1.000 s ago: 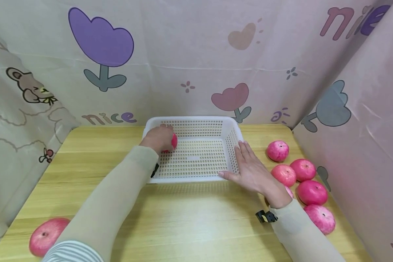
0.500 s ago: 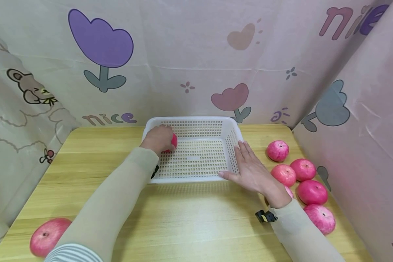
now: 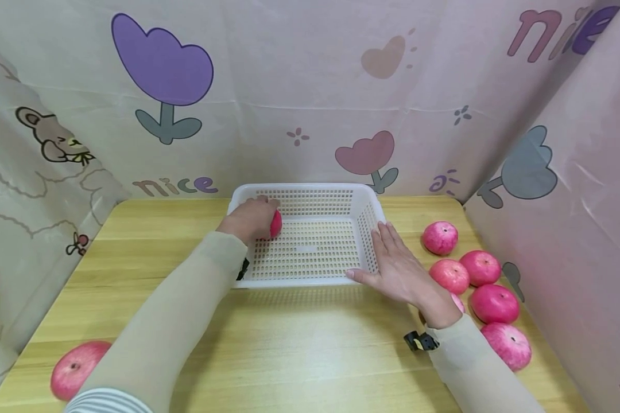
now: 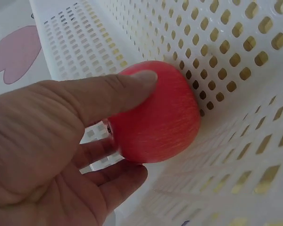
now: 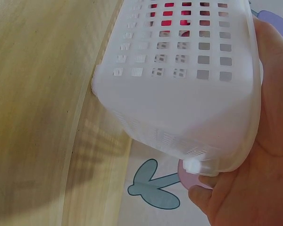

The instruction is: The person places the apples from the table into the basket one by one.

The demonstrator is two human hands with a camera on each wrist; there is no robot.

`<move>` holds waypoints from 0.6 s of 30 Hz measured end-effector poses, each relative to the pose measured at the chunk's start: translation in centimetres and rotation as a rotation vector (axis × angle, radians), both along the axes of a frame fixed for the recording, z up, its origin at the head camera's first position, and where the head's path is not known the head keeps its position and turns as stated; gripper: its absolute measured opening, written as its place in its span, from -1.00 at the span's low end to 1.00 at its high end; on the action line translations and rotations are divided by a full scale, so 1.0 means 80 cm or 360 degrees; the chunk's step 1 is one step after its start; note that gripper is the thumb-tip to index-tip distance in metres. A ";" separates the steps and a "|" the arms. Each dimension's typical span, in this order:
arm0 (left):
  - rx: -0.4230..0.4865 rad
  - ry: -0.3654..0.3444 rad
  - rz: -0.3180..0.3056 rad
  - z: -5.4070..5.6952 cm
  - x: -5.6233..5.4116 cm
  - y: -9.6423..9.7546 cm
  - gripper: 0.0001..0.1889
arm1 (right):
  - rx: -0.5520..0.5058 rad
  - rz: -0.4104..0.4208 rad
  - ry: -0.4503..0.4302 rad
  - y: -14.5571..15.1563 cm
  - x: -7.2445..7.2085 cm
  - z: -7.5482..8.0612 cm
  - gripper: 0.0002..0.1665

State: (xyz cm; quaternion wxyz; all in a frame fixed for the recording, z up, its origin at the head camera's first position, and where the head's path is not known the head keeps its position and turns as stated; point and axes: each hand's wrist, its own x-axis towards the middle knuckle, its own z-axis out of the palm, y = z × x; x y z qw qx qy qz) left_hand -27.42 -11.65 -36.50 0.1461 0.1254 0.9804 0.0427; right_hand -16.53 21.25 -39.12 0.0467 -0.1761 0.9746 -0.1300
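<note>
A white plastic basket (image 3: 305, 282) with perforated walls stands on the table near the back curtain. Inside its left end, my left hand (image 3: 250, 219) holds a red apple (image 3: 276, 225). In the left wrist view the thumb lies over this apple (image 4: 165, 113) with fingers beneath it, close to the basket's wall. My right hand (image 3: 398, 269) rests against the right side of the basket, fingers straight along the rim and thumb at the front corner. Through the wall holes in the right wrist view, some red of the apple shows behind the basket (image 5: 179, 103).
Several pinkish-red apples (image 3: 494, 304) lie at the right of the table, one partly hidden by the right wrist. Another large apple (image 3: 77, 370) sits at the front left beside the left forearm. Printed curtains (image 3: 289, 74) enclose the wooden table (image 3: 289, 355).
Almost nothing differs. The left hand and the apple stay in the basket's left end, the right hand stays at the rim, and the head view shifts very slightly.
</note>
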 end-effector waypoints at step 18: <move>-0.0030 0.0092 0.0011 0.006 0.004 0.003 -0.53 | 0.0006 0.0009 0.0025 0.001 0.000 -0.001 0.47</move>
